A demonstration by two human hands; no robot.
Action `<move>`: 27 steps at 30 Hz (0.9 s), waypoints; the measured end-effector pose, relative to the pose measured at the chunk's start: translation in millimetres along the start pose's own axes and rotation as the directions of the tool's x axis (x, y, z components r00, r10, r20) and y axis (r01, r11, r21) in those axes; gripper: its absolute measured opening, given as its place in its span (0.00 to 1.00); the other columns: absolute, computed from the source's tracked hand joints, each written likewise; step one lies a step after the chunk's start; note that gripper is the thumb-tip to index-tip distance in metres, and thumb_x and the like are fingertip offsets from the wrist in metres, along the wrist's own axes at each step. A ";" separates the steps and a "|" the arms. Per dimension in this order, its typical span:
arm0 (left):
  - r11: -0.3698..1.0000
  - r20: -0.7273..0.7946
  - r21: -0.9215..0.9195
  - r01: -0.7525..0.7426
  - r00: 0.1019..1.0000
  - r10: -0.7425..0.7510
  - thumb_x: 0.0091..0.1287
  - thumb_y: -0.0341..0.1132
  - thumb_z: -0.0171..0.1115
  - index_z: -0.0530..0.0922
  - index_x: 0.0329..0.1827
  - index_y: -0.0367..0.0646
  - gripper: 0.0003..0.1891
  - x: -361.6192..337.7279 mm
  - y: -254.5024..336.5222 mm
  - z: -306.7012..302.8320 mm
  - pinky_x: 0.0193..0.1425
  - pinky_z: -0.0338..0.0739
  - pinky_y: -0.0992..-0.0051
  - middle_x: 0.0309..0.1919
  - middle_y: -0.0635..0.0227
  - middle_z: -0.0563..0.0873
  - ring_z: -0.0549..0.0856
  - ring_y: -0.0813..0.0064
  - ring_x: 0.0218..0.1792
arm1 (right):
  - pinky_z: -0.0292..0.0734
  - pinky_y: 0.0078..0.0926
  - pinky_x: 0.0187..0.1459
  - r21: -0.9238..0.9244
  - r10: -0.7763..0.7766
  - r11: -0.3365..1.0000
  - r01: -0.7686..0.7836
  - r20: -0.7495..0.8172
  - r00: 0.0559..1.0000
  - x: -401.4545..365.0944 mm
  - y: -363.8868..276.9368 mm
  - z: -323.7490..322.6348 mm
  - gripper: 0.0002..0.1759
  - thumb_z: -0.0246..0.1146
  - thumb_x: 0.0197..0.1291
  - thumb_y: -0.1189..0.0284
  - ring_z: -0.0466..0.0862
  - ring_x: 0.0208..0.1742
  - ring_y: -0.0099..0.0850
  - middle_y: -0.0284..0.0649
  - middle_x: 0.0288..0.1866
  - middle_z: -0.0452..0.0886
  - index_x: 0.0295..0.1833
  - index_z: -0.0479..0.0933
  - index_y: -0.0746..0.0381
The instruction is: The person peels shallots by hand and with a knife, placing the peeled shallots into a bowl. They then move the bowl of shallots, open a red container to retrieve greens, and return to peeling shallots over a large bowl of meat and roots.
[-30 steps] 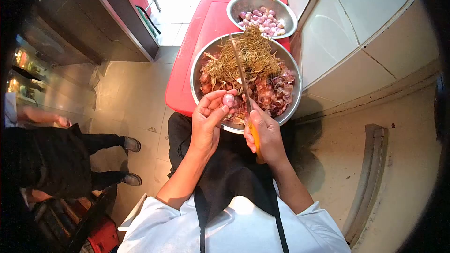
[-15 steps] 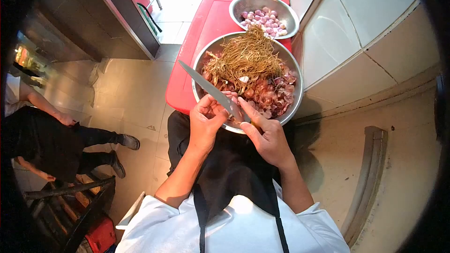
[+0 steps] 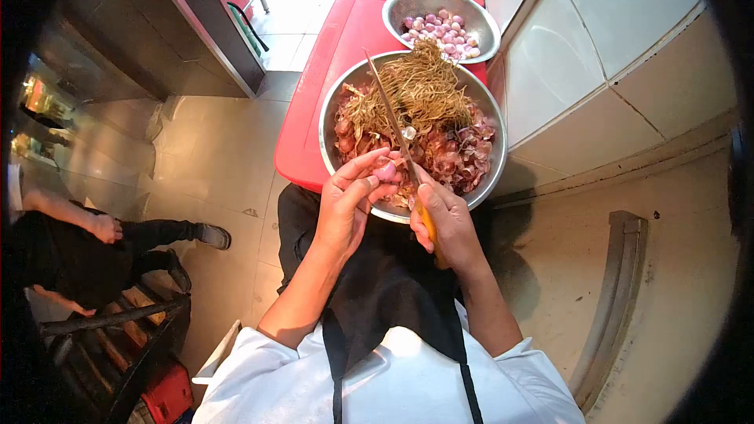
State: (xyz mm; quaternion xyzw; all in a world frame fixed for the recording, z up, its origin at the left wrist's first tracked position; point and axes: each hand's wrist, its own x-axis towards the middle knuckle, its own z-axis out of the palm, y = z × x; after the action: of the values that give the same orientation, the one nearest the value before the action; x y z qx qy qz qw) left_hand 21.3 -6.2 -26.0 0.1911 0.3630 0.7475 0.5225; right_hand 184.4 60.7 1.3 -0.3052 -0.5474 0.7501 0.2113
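While my left hand (image 3: 351, 195) pinches a small shallot (image 3: 386, 172) over the near edge of the large metal bowl (image 3: 500, 159), my right hand (image 3: 444, 224) grips the knife (image 3: 428, 224) by its yellow handle, blade slanting across the dried roots (image 3: 416, 94) and papery skins (image 3: 459, 155). Just beyond, a smaller bowl (image 3: 494, 22) of peeled shallots (image 3: 445, 34) sits on the red lid (image 3: 334, 39), close against the tiled wall (image 3: 565, 39). Off to my left stands another person (image 3: 75, 255) beside a dark rack (image 3: 118, 330).

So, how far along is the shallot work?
Partly done, it seems. The small bowl holds smooth, peeled-looking shallots. The left hand holds one pink shallot, the right hand a knife. Probably left: the reddish bulbs in the large bowl; roots and skins hide their number.
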 end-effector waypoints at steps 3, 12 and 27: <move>1.000 -0.005 -0.025 0.009 1.000 -0.009 0.72 0.25 0.60 0.75 0.67 0.32 0.21 0.9 -1.1 0.6 0.58 0.84 0.74 0.58 0.58 0.85 0.87 0.71 0.53 | 0.61 0.12 0.20 0.014 -0.004 1.000 0.005 -0.009 1.000 -1.6 -1.0 0.3 0.32 0.50 0.80 0.56 0.65 0.17 0.14 0.27 0.21 0.68 0.81 0.60 0.61; 0.996 -0.075 0.056 -0.067 0.995 0.071 0.70 0.24 0.65 0.74 0.68 0.33 0.23 0.6 -3.2 5.7 0.62 0.81 0.73 0.56 0.60 0.85 0.85 0.73 0.55 | 0.67 0.13 0.26 -0.049 0.015 0.999 -0.016 -0.007 1.000 -5.5 -5.0 9.2 0.31 0.55 0.77 0.67 0.70 0.24 0.14 0.29 0.30 0.73 0.81 0.59 0.63; 0.997 -0.119 0.056 -0.052 0.991 0.058 0.67 0.24 0.66 0.77 0.60 0.34 0.18 -4.2 -8.5 -2.6 0.58 0.81 0.74 0.49 0.63 0.88 0.87 0.74 0.50 | 0.76 0.31 0.60 -0.420 -0.206 0.890 0.179 -0.020 0.978 -6.5 -6.0 15.5 0.30 0.59 0.73 0.69 0.84 0.64 0.42 0.58 0.63 0.81 0.77 0.65 0.66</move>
State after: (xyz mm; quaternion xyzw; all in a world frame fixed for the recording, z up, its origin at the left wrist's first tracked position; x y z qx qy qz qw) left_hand 26.7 -9.3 -33.5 0.1691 0.4081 0.7619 0.4737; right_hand 178.4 47.6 11.8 -0.3111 -0.7151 0.5814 0.2320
